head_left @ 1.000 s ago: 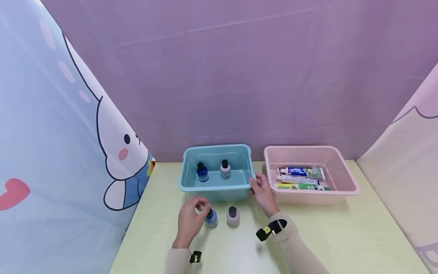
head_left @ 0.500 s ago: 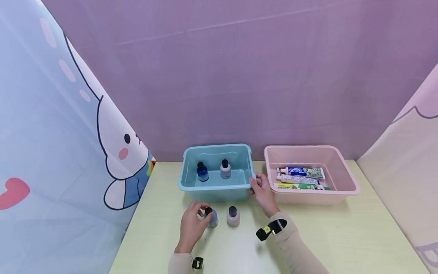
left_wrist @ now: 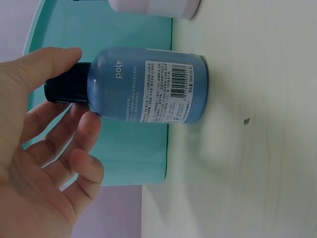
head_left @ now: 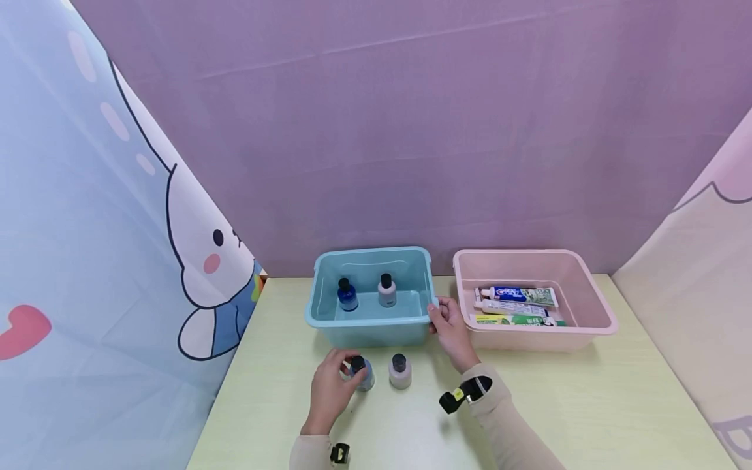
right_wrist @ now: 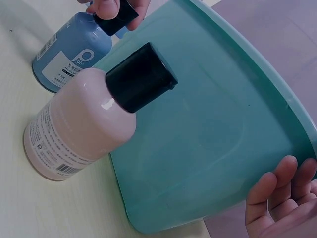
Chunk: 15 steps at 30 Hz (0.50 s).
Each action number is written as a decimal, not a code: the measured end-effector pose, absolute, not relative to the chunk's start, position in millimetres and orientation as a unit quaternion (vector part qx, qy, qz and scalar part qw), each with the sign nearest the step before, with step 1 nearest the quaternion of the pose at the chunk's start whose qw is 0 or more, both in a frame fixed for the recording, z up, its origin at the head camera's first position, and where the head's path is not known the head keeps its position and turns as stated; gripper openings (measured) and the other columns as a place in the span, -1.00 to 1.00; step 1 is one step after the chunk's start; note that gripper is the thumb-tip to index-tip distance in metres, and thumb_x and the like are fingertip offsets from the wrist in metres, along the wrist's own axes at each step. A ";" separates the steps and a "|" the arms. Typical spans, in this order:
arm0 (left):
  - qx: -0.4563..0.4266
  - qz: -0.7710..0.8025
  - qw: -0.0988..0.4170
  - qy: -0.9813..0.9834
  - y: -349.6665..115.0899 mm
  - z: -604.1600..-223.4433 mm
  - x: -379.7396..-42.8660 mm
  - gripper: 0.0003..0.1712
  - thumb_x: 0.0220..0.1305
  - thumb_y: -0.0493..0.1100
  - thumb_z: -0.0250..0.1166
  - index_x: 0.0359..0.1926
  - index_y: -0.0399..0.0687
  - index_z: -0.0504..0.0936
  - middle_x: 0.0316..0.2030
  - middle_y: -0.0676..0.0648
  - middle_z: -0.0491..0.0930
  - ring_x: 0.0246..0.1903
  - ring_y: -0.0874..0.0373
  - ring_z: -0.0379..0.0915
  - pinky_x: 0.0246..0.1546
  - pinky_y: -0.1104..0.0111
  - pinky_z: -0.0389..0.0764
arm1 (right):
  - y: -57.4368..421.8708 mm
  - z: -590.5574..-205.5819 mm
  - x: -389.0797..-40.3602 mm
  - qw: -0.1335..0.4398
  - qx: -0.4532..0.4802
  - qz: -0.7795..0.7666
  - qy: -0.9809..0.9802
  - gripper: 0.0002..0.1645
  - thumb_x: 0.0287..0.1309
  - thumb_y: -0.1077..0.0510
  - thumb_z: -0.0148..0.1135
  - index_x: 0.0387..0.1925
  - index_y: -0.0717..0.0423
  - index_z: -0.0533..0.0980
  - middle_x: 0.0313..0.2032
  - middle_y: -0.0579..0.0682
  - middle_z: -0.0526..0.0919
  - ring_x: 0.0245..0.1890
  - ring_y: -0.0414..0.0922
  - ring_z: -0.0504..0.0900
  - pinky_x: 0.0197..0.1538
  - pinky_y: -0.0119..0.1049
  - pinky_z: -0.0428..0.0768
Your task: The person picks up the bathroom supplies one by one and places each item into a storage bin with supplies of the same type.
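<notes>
At the lower centre of the head view, a blue bottle [head_left: 367, 378] stands upright on the table [head_left: 529, 405], in front of the teal bin [head_left: 370, 334]. The person's left hand [head_left: 329, 395] pinches its black cap [left_wrist: 67, 84]: in the left wrist view the thumb presses one side and fingertips meet the other, while the remaining fingers curl loosely, clear of the body. At the bin's right front corner, the right hand [head_left: 452, 331] grips the rim.

The bottle looks like smooth, fairly stiff plastic, unlikely to break, and probably light to moderate in weight; how full it is cannot be told. Its glossy, rounded sides may be slippery, so the straight-sided cap seems a handy hold, provided it is screwed tight. If it turned, the shoulder just below, or the body across the label [left_wrist: 168, 91], would be surer. Held by the top, the bottle should hang upright, perhaps swaying a little.

Just right of it in the head view stands a pink bottle [head_left: 401, 375], apart from it. Inside the teal bin, a navy bottle [head_left: 348, 297] and a pale bottle [head_left: 387, 294] stand apart. Right of centre, a pink bin [head_left: 543, 337] holds tubes [head_left: 517, 308].
</notes>
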State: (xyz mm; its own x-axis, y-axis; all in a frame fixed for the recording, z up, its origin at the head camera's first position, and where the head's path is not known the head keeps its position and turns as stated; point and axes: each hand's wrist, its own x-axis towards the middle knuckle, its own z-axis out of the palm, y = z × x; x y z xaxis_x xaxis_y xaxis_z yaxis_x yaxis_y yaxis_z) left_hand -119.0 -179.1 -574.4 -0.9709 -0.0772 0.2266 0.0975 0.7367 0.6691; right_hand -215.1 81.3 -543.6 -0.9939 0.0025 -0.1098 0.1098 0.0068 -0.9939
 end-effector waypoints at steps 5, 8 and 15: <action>-0.006 -0.365 0.119 -0.923 -180.5 -572.7 -118.8 -0.60 0.12 0.00 0.57 -0.03 0.03 0.74 -0.20 0.13 0.66 -0.36 0.30 0.50 -0.36 0.46 0.44 | 81.6 -543.2 -214.8 0.039 0.041 -0.702 0.710 -0.55 0.58 0.07 -0.01 0.32 0.19 0.27 -0.03 0.09 0.57 -0.24 -0.12 0.51 -0.19 -0.40 0.59; -0.005 -0.363 0.120 -0.924 -180.6 -572.2 -118.4 -0.62 0.11 0.01 0.57 -0.05 0.07 0.75 -0.20 0.14 0.67 -0.37 0.33 0.49 -0.36 0.46 0.44 | 81.9 -543.2 -214.4 0.039 0.040 -0.700 0.712 -0.54 0.58 0.06 -0.01 0.33 0.19 0.26 0.01 0.12 0.58 -0.21 -0.11 0.51 -0.18 -0.41 0.59; -0.004 -0.361 0.121 -0.925 -181.8 -573.2 -118.3 -0.64 0.09 0.03 0.57 -0.08 0.09 0.76 -0.22 0.14 0.67 -0.39 0.31 0.51 -0.38 0.47 0.44 | 81.7 -544.8 -214.7 0.039 0.041 -0.700 0.712 -0.55 0.58 0.06 -0.02 0.33 0.18 0.27 0.00 0.11 0.58 -0.23 -0.13 0.51 -0.15 -0.39 0.60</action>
